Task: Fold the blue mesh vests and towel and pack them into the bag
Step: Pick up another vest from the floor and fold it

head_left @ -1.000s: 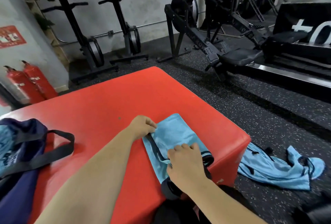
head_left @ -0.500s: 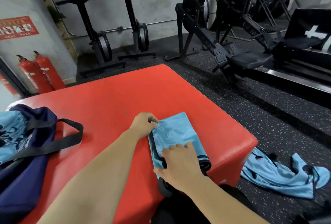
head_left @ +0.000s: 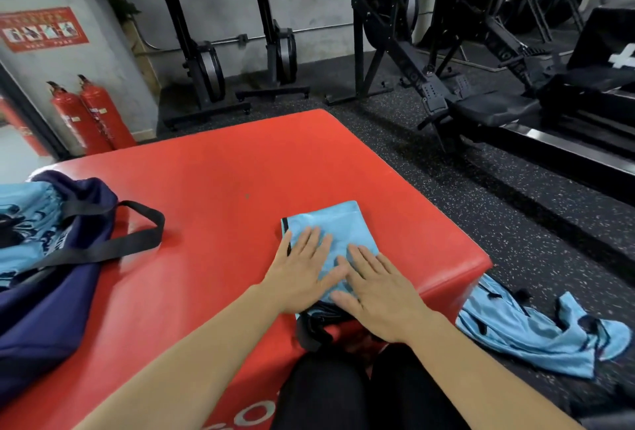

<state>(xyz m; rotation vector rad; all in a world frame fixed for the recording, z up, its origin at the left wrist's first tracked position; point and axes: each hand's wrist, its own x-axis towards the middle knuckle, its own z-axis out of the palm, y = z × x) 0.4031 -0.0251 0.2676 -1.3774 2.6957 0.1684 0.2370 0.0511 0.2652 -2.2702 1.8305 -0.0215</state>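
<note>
Head view. Folded blue mesh vest [head_left: 338, 230]: red tabletop [head_left: 223, 182], 5 o'clock corner. Left hand [head_left: 304, 273], right hand [head_left: 376, 295]: flat, fingers spread, pressing it, gripping nothing. Navy bag [head_left: 44, 292]: 9 o'clock. Unfolded vest [head_left: 536, 330]: floor, 4 o'clock. Step: flattening fold. Next, likely: carry to bag.

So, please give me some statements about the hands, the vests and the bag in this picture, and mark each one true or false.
1. Both hands, left hand and right hand, lie flat on the folded vest. True.
2. The folded vest lies on the floor. False: it lies on the red mat.
3. Another blue vest lies crumpled on the floor. True.
4. The navy bag is to the person's right. False: left.
</note>
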